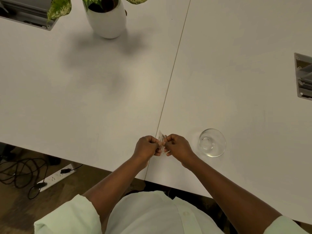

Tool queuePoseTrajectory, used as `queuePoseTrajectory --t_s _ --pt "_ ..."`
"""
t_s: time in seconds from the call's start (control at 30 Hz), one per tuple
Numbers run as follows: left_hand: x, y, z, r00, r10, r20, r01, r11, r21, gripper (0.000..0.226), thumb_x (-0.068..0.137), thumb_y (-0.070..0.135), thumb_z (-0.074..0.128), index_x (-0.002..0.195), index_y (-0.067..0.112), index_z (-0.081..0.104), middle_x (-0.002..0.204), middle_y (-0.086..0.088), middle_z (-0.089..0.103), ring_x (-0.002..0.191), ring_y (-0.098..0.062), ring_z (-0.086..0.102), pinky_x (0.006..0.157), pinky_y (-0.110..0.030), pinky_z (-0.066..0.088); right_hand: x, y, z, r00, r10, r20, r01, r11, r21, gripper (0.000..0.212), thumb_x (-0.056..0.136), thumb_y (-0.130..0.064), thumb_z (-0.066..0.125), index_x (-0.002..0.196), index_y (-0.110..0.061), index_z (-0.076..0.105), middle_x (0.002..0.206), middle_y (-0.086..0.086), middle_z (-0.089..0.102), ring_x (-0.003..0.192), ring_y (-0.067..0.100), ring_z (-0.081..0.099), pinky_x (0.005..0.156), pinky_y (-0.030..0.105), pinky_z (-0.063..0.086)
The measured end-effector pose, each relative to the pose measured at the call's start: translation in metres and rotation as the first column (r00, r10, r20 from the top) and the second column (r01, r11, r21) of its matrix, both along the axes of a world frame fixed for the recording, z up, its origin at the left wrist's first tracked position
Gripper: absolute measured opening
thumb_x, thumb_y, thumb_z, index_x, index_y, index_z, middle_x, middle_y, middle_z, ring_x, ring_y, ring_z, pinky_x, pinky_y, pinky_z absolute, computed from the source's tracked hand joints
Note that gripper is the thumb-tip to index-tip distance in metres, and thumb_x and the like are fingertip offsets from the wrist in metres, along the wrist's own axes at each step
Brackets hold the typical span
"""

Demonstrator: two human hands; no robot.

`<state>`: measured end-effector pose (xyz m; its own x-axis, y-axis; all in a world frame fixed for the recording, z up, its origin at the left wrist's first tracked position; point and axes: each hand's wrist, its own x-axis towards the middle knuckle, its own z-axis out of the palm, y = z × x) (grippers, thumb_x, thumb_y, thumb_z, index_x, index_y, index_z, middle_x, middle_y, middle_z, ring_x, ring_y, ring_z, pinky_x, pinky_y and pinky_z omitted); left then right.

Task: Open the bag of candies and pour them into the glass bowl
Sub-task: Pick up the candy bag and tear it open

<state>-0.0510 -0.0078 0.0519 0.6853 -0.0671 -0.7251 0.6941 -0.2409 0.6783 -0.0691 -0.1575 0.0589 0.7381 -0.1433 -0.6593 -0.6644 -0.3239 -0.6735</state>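
A small clear plastic candy bag point(161, 137) is pinched between both hands just above the white table point(101, 98), near its front edge. My left hand point(146, 146) grips the bag's left side and my right hand point(177, 146) grips its right side, fingertips almost touching. Most of the bag is hidden by my fingers; its contents cannot be made out. The empty glass bowl point(212, 142) stands upright on the table a short way to the right of my right hand.
A white pot with a leafy plant point(107, 19) stands at the far side. Cable cut-outs sit at the far left point(25, 14) and right edge point(303, 76). A seam point(170, 92) runs down the table. A power strip and cables point(55, 176) lie on the floor.
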Motion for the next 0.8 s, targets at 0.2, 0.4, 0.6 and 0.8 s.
queuePoseTrajectory --t_s 0.2,0.4,0.6,0.8 --pt "0.000 -0.004 0.003 0.998 -0.060 0.027 0.059 0.997 0.045 0.005 0.094 0.004 0.062 0.092 -0.001 0.062 0.079 -0.017 0.072 0.064 -0.021 0.069 0.067 -0.035 0.064 0.001 0.001 0.000 0.993 0.103 0.064 -0.095 0.988 -0.120 0.005 0.093 -0.013 0.064 0.092 -0.009 0.067 0.087 0.013 0.074 0.079 0.022 0.073 0.066 0.029 0.062" --pt "-0.007 -0.014 0.004 0.990 -0.104 0.090 0.085 0.978 0.190 0.008 0.090 0.000 0.055 0.094 -0.005 0.059 0.080 -0.020 0.072 0.054 -0.019 0.068 0.055 -0.028 0.059 -0.004 0.009 -0.001 0.976 0.167 0.137 -0.127 0.957 -0.262 0.007 0.094 -0.014 0.062 0.089 -0.008 0.065 0.080 0.010 0.071 0.076 0.024 0.070 0.067 0.028 0.056" --pt "-0.009 -0.016 0.003 0.984 -0.106 0.144 0.062 0.958 0.282 0.006 0.090 0.007 0.059 0.090 0.001 0.059 0.081 -0.014 0.072 0.063 -0.024 0.073 0.058 -0.035 0.061 -0.007 0.015 0.001 0.972 0.162 0.167 -0.110 0.953 -0.283 0.009 0.095 -0.013 0.062 0.088 -0.008 0.063 0.080 0.009 0.070 0.075 0.025 0.069 0.066 0.032 0.055" --pt "-0.011 -0.016 0.002 0.972 -0.131 0.194 0.064 0.947 0.315 0.005 0.089 0.008 0.057 0.085 0.005 0.057 0.083 -0.013 0.068 0.075 -0.030 0.071 0.067 -0.049 0.060 -0.010 0.020 0.001 0.975 0.123 0.186 -0.071 0.961 -0.267 0.007 0.094 -0.010 0.062 0.089 -0.006 0.062 0.080 0.010 0.071 0.076 0.026 0.070 0.069 0.038 0.058"
